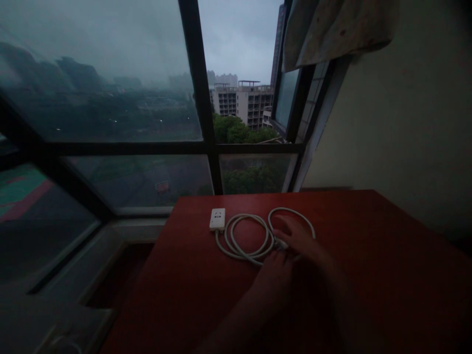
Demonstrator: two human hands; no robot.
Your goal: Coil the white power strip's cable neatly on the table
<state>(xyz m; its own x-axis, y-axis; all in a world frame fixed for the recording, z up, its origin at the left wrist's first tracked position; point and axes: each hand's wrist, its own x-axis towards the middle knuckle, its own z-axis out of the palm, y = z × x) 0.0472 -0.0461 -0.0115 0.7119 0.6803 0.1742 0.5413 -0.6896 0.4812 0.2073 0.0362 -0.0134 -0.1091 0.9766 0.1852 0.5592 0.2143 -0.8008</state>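
Note:
A white extension cord lies on the reddish-brown table. Its small white socket block rests at the left end, face up. From the block the pale cable runs in loose loops to the right, ending near a whitish plug between my hands. My left hand reaches in from below, fingers closed at the plug, its grip partly hidden in shadow. Just above and to the right, my right hand has its thumb and forefinger apart beside the plug, within the right-hand loop of cable.
Dark-framed windows stand behind and left of the table, one pane swung outward at the right. A cloth hangs at the upper right before a pale wall. Below the table's left edge is a ledge. The light is dim.

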